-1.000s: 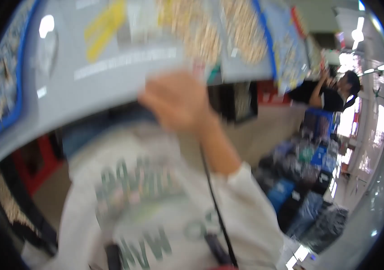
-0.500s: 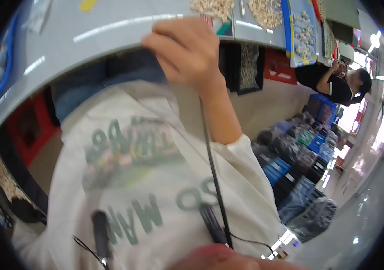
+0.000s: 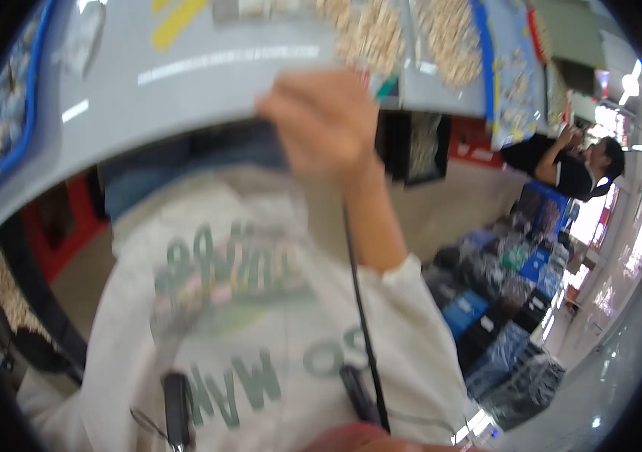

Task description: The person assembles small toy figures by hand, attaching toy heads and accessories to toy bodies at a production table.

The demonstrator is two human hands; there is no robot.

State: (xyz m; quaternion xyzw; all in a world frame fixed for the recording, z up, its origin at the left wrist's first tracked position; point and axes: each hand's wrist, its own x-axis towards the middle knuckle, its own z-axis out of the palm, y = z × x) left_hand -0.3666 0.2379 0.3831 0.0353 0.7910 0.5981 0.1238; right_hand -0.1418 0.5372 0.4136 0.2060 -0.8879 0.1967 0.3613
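My right hand [image 3: 324, 120] is raised over the front edge of the grey table [image 3: 208, 94]. Its fingers are curled closed and smeared by motion; whatever they may hold is hidden. Just beyond it lies a heap of small pale pieces [image 3: 370, 38], with a second pale heap [image 3: 449, 41] to its right. A black cable [image 3: 362, 301] runs down from behind my right wrist across my light printed top. Of my left arm only part of a sleeve [image 3: 53, 407] shows at the lower left; the left hand is out of sight.
Blue-rimmed trays stand at the left [image 3: 23, 135] and right [image 3: 490, 68] of the table. A clear plastic bag [image 3: 83, 38] and yellow strips [image 3: 178, 22] lie on top. A person in dark clothes [image 3: 562, 162] is at the right, near many bagged bundles [image 3: 486, 301] on the floor.
The whole view has shifted, showing more of the tabletop at the top. My right hand appears slightly lower in the picture and more blurred, still closed.
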